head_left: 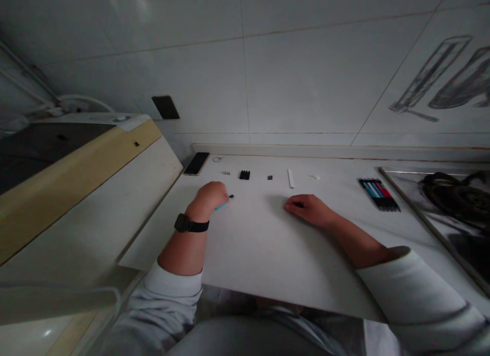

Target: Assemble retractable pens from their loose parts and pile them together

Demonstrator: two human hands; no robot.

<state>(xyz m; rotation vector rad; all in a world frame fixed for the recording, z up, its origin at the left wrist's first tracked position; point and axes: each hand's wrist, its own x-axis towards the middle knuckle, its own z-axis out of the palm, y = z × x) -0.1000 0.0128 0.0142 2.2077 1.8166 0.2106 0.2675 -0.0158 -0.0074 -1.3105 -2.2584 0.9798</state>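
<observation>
My left hand (209,198), with a black watch on the wrist, is closed around a blue pen (225,202) whose black tip sticks out to the right, just above the white countertop (260,243). My right hand (308,209) rests on the countertop with its fingers curled, and something small and dark may be under the fingertips. Beyond the hands lie small parts in a row: tiny grey pieces (226,172), a cluster of black caps (244,175), a small black piece (270,178), a white tube (290,178) and a small white piece (315,177).
A bundle of pens (378,194) lies at the right. A phone (196,163) sits at the back left corner. A sink with dark cables (455,197) is at the far right. A washing machine (76,157) stands to the left. A tiled wall rises behind.
</observation>
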